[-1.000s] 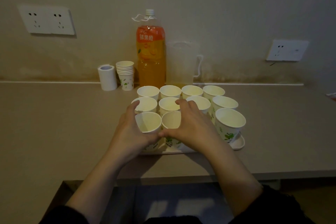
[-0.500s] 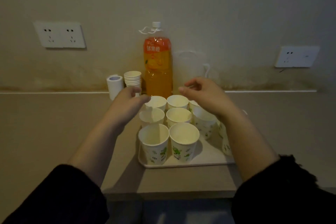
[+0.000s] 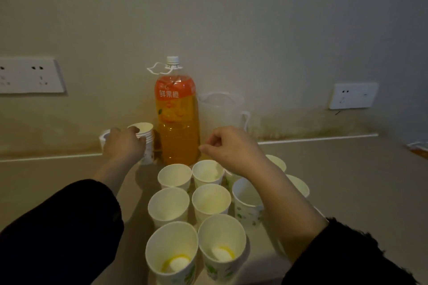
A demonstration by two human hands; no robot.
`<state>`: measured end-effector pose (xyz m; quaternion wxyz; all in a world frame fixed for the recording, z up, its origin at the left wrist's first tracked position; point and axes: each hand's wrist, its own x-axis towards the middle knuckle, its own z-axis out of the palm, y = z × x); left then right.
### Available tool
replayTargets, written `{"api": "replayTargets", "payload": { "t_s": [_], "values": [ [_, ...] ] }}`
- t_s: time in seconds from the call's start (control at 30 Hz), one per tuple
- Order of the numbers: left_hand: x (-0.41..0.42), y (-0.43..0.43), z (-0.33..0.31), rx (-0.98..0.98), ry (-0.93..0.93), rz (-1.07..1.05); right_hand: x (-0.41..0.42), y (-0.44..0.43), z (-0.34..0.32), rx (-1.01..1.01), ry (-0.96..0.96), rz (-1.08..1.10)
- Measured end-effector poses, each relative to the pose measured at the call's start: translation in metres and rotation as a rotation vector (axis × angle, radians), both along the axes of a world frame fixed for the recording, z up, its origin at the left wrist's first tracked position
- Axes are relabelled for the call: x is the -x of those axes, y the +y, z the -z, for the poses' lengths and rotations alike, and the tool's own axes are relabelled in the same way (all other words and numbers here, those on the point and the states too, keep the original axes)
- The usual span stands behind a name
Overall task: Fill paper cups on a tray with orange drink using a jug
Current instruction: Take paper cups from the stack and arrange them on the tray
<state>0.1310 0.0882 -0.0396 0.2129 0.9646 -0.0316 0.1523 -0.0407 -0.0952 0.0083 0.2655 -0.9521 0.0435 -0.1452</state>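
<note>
Two bare hands are held out over a pale beige desk [image 3: 347,180]. The left hand [image 3: 124,144] is wrapped around a stack of white paper cups with green leaf prints [image 3: 146,137], which stands near the back edge of the desk, just left of a tall plastic bottle of orange drink with a red label and white cap [image 3: 177,118]. A small white roll [image 3: 104,137] is partly hidden behind that hand. The right hand [image 3: 231,148] is held in the air above the back cups, loosely curled, with thumb and finger pinched together; nothing can be seen in it.

A clear plastic jug with a white handle [image 3: 221,113] stands at the back edge of the desk, just right of the bottle, against the wall. It is touched by neither hand.

Many white paper cups with green leaf prints [image 3: 210,201] are set upright in rows, close together, near the front edge of the desk. A little yellow drink is seen at the bottom of the two front cups. The white tray [image 3: 281,251] under them is mostly hidden by the cups and the right arm. Black sleeves [image 3: 60,233] are worn on both arms.

Two white wall sockets are seen, one at the left [image 3: 30,75] and one at the right [image 3: 353,95].
</note>
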Motion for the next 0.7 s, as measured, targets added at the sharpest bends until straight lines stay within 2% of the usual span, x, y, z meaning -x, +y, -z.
{"api": "replayTargets", "payload": {
  "t_s": [0.1,0.43,0.7],
  "values": [
    [-0.017,-0.004,0.002,-0.049,-0.058,-0.019,-0.002,-0.002,-0.001,-0.014,-0.019,-0.030],
    [-0.043,0.000,0.014,-0.084,-0.080,-0.022,-0.005,0.006,-0.004,-0.087,-0.045,-0.091],
    [-0.042,-0.008,0.027,-0.122,-0.012,-0.130,-0.006,0.000,0.002,-0.115,-0.035,-0.079]
  ]
}}
